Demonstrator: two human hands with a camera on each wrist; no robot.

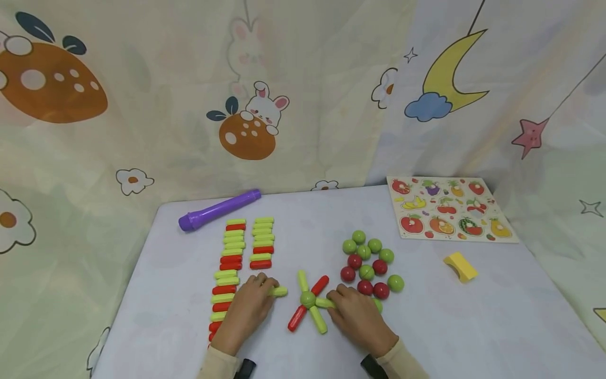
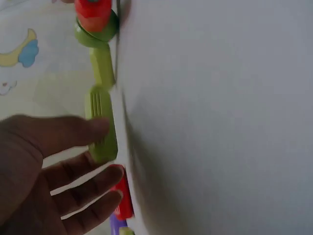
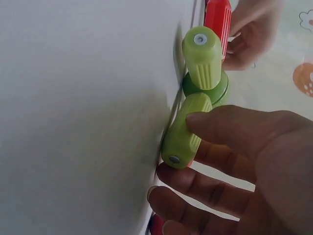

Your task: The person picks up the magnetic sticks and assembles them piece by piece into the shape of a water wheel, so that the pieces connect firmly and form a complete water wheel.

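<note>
On the white table point(image 1: 473, 326), the left hand point(image 1: 252, 302) is pinching a green stick point(image 1: 281, 291) left of the ball point(image 1: 308, 299), the right hand point(image 1: 356, 318) is pinching its right stick point(image 1: 324, 302), and attaching is seemingly calling for careful aligning.

A pale printed cloth point(image 1: 180, 131) is hanging behind a white-topped bench point(image 1: 473, 326), creasing softly toward the right. On the cloth, a rabbit point(image 1: 263, 109) is leaning over a spotted orange fruit point(image 1: 246, 141), a blue cloud point(image 1: 428, 107) is overlapping a yellow moon point(image 1: 440, 72), and a pink star point(image 1: 530, 135) is dangling. Diffuse light is falling across the bench.
</note>
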